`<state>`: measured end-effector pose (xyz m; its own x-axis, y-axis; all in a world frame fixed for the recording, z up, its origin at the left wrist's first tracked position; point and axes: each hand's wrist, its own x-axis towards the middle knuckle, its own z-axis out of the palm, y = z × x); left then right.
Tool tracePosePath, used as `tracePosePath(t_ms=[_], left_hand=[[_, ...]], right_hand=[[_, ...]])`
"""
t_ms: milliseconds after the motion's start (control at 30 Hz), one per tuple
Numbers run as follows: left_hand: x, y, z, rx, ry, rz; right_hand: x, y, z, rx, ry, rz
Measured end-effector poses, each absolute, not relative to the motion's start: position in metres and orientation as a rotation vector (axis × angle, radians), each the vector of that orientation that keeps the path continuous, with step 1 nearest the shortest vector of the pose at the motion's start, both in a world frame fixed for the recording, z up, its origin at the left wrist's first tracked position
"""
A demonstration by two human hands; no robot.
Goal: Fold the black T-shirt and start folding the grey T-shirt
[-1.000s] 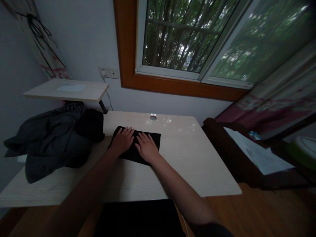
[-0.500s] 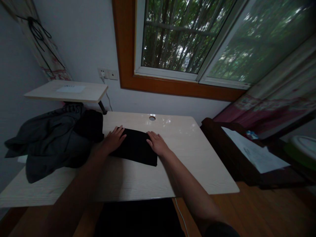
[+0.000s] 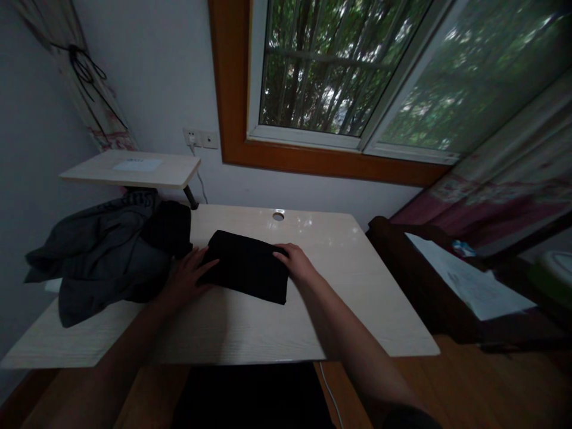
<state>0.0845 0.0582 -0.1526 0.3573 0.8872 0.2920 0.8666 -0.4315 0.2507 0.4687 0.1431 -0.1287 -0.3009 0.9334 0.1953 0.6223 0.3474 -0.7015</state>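
A black folded cloth (image 3: 248, 268), a flat, roughly rectangular bundle, lies on the pale wood-grain desk (image 3: 263, 333). At its left edge is my left hand (image 3: 190, 274), fingers apart, one of them reaching onto the fabric. My right hand (image 3: 295, 260) rests at the upper right corner with its fingertips on the cloth and the fingers loosely extended. Neither hand visibly grips the fabric. What kind of garment it is cannot be made out. Close beside my left hand sits a heap of dark grey and black clothing (image 3: 107, 256).
A small raised shelf (image 3: 174, 171) with a paper sheet (image 3: 137, 164) stands at the back left. Behind the desk are a cable hole (image 3: 278, 217), a wall socket (image 3: 192, 137) and a window. Dark furniture (image 3: 429, 286) bearing a paper sheet (image 3: 469, 280) stands right of the desk.
My left hand has slid down from the cloth's top left corner to its left edge. My right hand has shifted slightly outward to the right edge. The view has moved a little.
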Motion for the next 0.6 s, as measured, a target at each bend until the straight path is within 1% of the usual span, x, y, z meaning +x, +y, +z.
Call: tracePosePath(t_ms=[133, 267, 333, 500, 600], left_hand=[[0.088, 0.067, -0.150, 2.519, 1.716, 0.706], [0.093, 0.081, -0.145, 2.324, 1.945, 0.918], [0.098, 0.088, -0.143, 2.175, 2.022, 0.957], [0.118, 0.094, -0.144, 1.831, 1.975, 0.978], [0.130, 0.090, -0.149, 1.827, 1.920, 1.011]], right_hand=[[0.475, 0.143, -0.128, -1.372, -1.856, 1.002], [0.483, 0.122, -0.122, -1.449, -1.856, 1.037], [0.486, 0.104, -0.119, -1.433, -1.893, 1.122], [0.486, 0.066, -0.116, -1.334, -1.911, 1.473], [0.485, 0.063, -0.116, -1.388, -1.860, 1.471]])
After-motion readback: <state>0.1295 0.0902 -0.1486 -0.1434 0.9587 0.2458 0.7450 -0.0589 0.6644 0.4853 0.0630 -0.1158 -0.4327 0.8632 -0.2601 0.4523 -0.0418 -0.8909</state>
